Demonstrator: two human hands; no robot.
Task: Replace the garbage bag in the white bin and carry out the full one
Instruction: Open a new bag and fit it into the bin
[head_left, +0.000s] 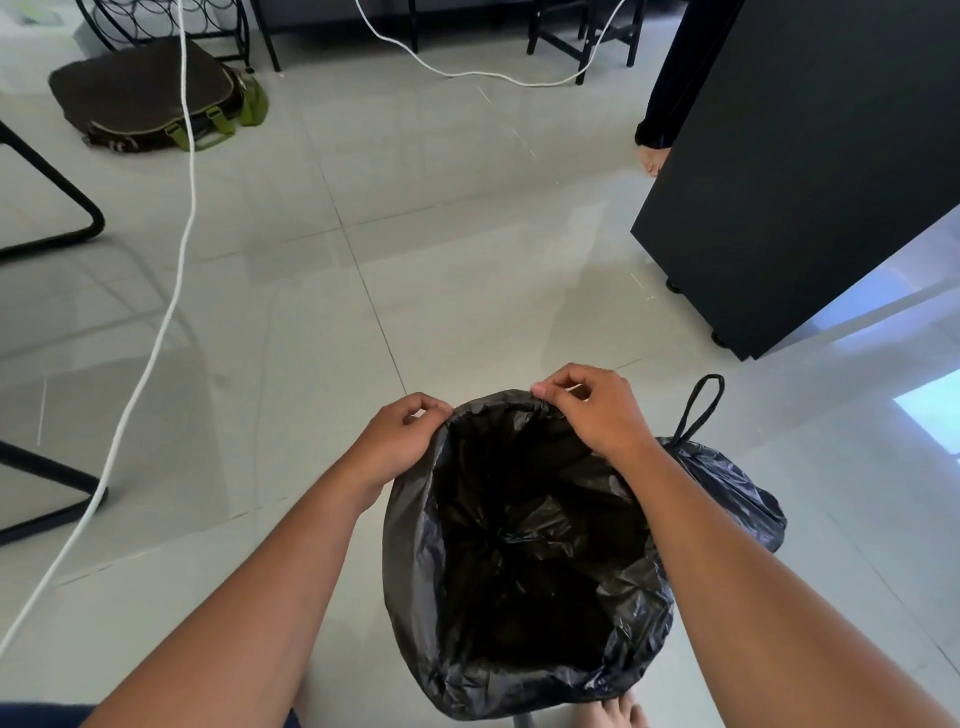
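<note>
Bare forearms reach over the fresh black liner (524, 561) as the left hand (400, 441) and right hand (592, 410) pinch its far hem, mouth gaping below their fingers; the tied full bag (727, 483) sits just right of the right hand.

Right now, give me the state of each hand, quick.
Left hand: closed, pinching the far rim of the new black bag.
Right hand: closed, pinching the same rim farther right.
</note>
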